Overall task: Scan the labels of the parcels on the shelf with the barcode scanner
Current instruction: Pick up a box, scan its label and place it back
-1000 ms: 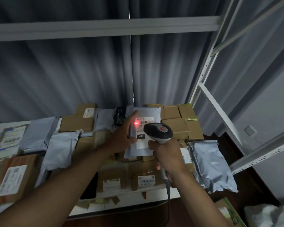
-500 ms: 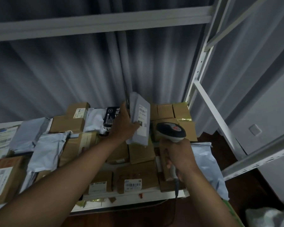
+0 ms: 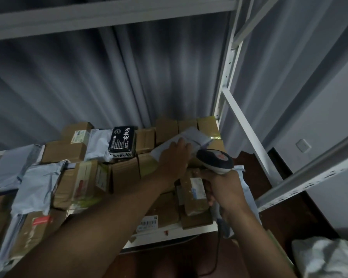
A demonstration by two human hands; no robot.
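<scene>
Parcels (image 3: pixel 117 175) packed close across white shelf (image 3: pixel 189 229): brown cartons, grey mailer bags, one black packet (image 3: pixel 122 142) with white lettering standing near the back. Pale grey mailer (image 3: pixel 191 137) lying flat on top of the rear cartons at the right end, under left hand (image 3: pixel 174 159); fingers stretched nearly straight, palm down, pressing on it, nothing gripped. Barcode scanner (image 3: pixel 215 160) just right of that hand, dark head with a red mark pointing toward the mailer, handle wrapped by right hand (image 3: pixel 225 189), fingers curled tight round it, cable hanging below. Grey curtain (image 3: pixel 88 77) behind the shelf.
</scene>
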